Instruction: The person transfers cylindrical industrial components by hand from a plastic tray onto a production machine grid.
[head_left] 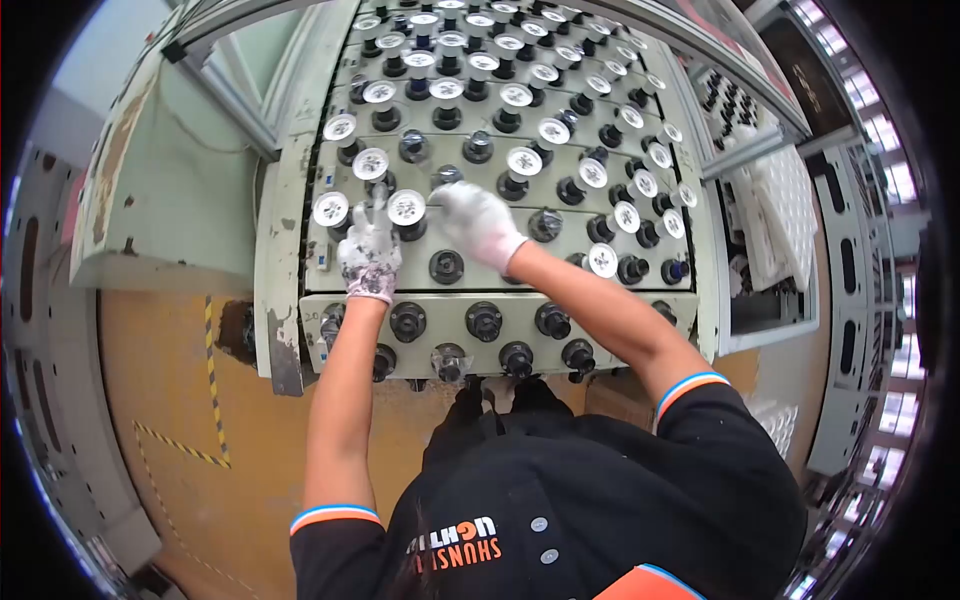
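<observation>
My left hand (370, 252), in a white glove with dark smudges, reaches in among round white discs with dark dots, which look like LED boards. Its fingers are stretched and apart, pointing toward the base of one white disc (370, 163). On either side of them stand a left disc (331, 209) and a right disc (406, 207). My right hand (478, 222), gloved too and blurred by motion, is just beside a black socket (447, 178) without a white disc. Whether its fingers hold anything is not visible.
Rows of black sockets cover the pale green rack (480, 275), many carrying white discs. A metal frame (225, 85) rises over it. White trays (775, 205) stand on a shelf at right. Yellow-black tape (212, 385) marks the floor at left.
</observation>
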